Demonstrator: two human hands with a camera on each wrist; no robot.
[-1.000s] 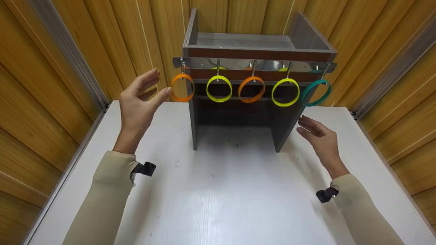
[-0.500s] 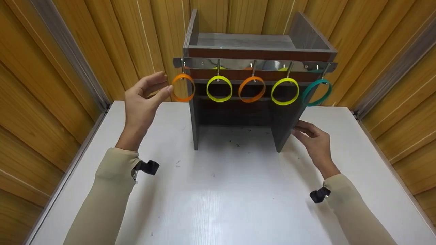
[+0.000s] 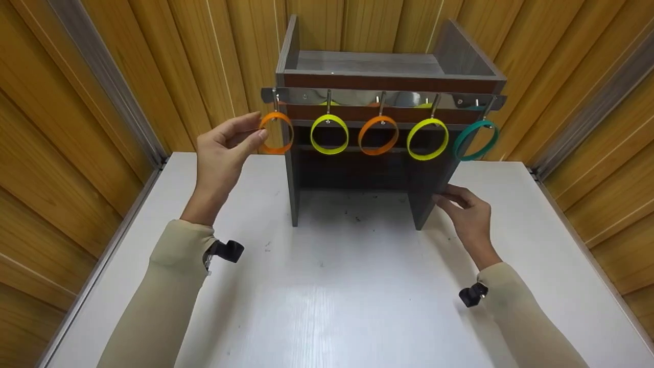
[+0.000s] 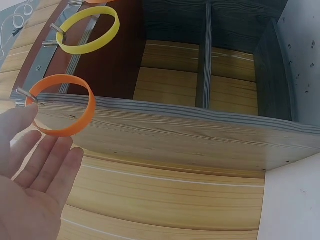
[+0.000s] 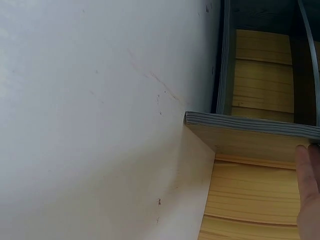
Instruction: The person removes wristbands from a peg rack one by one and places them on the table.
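Note:
An orange ring [image 3: 277, 134] hangs from the leftmost hook of a metal rail [image 3: 352, 97] on a grey wooden shelf unit [image 3: 290, 184]. My left hand [image 3: 225, 153] is right at the ring's outer left edge, its thumb tip overlapping the rim. In the left wrist view, the thumb reaches the orange ring [image 4: 90, 107] close to the hook, while the other fingers extend fairly straight below it. Low on the unit's right side, my right hand [image 3: 467, 214] touches the outer panel; its fingers [image 5: 305, 172] lie against that panel in the right wrist view.
Along the rail hang a yellow ring [image 3: 329, 152], a second orange ring [image 3: 378, 152], another yellow ring [image 3: 427, 157] and a teal ring [image 3: 476, 156]. The unit stands on a white table [image 3: 306, 306] against wood-patterned walls [image 3: 245, 51].
My left hand has moved right until its thumb overlaps the leftmost orange ring. My right hand has moved left and slightly down to the unit's side panel. The rings keep their places.

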